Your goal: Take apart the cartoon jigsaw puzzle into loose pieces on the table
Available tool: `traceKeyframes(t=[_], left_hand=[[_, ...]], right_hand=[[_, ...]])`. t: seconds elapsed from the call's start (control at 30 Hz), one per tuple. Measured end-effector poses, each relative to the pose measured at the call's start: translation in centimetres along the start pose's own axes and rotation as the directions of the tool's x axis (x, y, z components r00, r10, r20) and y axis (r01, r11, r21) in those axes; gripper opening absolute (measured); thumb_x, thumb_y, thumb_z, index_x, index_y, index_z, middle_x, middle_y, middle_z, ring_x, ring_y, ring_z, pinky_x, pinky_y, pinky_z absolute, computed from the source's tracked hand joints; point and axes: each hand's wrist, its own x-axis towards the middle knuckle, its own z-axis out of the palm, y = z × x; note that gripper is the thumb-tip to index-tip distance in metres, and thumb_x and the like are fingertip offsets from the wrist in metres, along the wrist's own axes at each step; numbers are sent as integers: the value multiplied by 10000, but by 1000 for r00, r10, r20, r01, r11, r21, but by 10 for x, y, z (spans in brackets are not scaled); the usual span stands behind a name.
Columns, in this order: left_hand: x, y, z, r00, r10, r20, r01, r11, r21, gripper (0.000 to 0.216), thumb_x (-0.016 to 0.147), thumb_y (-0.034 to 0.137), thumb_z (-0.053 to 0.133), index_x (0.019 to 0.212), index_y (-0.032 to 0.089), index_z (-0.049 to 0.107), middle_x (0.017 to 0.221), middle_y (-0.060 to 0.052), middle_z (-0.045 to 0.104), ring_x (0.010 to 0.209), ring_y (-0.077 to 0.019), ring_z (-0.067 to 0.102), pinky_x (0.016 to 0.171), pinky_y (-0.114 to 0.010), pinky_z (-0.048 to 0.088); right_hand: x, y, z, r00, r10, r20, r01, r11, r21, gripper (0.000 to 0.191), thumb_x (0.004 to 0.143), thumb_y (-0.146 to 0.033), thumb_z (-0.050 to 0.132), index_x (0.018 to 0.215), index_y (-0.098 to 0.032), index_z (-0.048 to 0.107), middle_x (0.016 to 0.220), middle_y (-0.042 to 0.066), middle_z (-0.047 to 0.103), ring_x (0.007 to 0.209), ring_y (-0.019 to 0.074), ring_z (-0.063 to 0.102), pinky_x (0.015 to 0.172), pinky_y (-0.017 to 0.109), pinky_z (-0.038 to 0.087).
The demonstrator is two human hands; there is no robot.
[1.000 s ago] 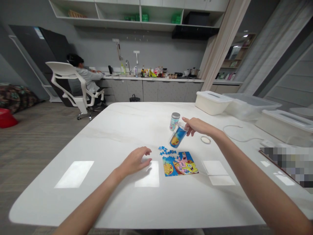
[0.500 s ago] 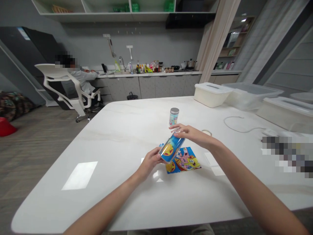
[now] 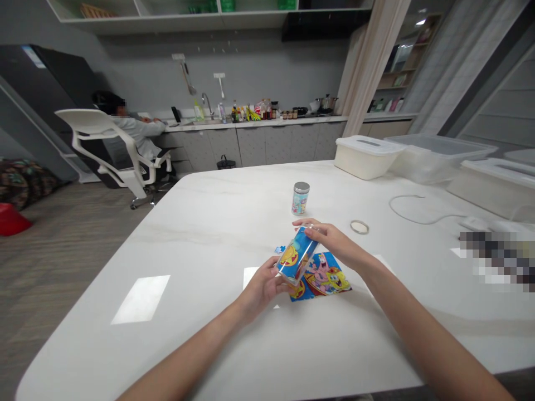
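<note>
A clear jar (image 3: 297, 256) with a blue and yellow cartoon picture inside is held tilted above the table. My left hand (image 3: 263, 284) is closed round its lower end. At the upper end, my right hand (image 3: 328, 235) grips it with thumb and fingers. Below and to the right lies a colourful cartoon jigsaw puzzle (image 3: 330, 274), partly covered by the jar and my left fingers. A small blue puzzle piece (image 3: 280, 250) rests just left of the jar. Behind my hands stands another jar (image 3: 300, 200), upright, with a silver lid.
On the white table (image 3: 200, 234), a metal-rimmed ring or lid (image 3: 359, 226) lies right of my right hand. Lidded plastic boxes (image 3: 368, 159) and a white cable (image 3: 418, 223) occupy the right side. Across the room, a person (image 3: 137, 133) sits at the counter.
The clear jar and both hands have shifted slightly in view, and the small puzzle piece and the ring show more fully now. Both hands still hold the jar.
</note>
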Motion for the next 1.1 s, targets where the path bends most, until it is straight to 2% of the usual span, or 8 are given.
traceKeyframes(t=[0.17,0.33,0.5,0.67,0.77,0.83,0.9,1.1], left_hand=[[-3,3,4,995,-96,25,99,987,-126,425,767,417,626,1067,116,627,1003,-116,683,800,-200,631,754,-308,471],[-3,6,3,985,-159,69,171,959,-226,517,777,528,578,1017,79,661,850,-113,686,738,-191,620,706,-285,471],[-3,7,5,993,-120,6,120,988,-100,496,733,527,729,1035,137,670,871,-68,682,734,-158,619,679,-257,485],[-3,5,8,997,-82,6,82,995,-56,503,770,550,696,1104,179,633,828,-48,674,691,-163,637,633,-257,485],[-3,6,9,998,-57,-3,57,997,-43,532,803,591,636,1134,174,621,868,-75,679,749,-190,642,623,-267,485],[-2,7,7,1000,-7,-30,8,1000,13,542,821,593,616,1182,188,606,1011,-100,672,873,-216,635,677,-288,497],[-1,9,4,997,49,-59,-42,993,107,536,829,581,616,1207,202,595,1171,-114,629,1033,-248,597,776,-319,497],[3,11,-9,949,161,-270,-90,963,256,597,758,601,672,1209,226,559,1251,-116,549,1207,-292,507,947,-399,449]], right_hand=[[-4,4,0,1000,3,27,-7,991,131,639,783,-728,544,1106,-188,651,1153,110,655,1022,261,609,891,398,467],[-9,8,-2,989,-25,144,15,997,72,475,797,-611,632,873,-145,691,912,78,672,868,221,636,774,337,501],[-10,6,3,988,-83,130,98,989,-112,423,801,-557,652,709,-146,689,929,70,613,844,193,608,703,288,486],[-12,4,8,998,-18,64,24,994,-103,380,792,-540,667,871,-172,613,879,44,626,831,192,617,702,293,509],[-12,9,10,995,-56,89,53,998,39,518,766,-451,731,1175,-233,500,1050,60,639,932,208,642,789,338,537],[-11,14,13,993,-104,49,95,984,152,770,746,-391,761,1362,-295,308,1175,82,612,985,213,648,840,380,542],[-9,18,14,988,-151,-29,154,971,183,854,741,-359,765,1411,-317,238,1278,106,568,1074,230,622,879,401,536],[1,28,2,951,-191,-244,194,981,-11,585,722,-355,745,1239,-242,495,1260,104,573,1168,264,551,936,415,512]])
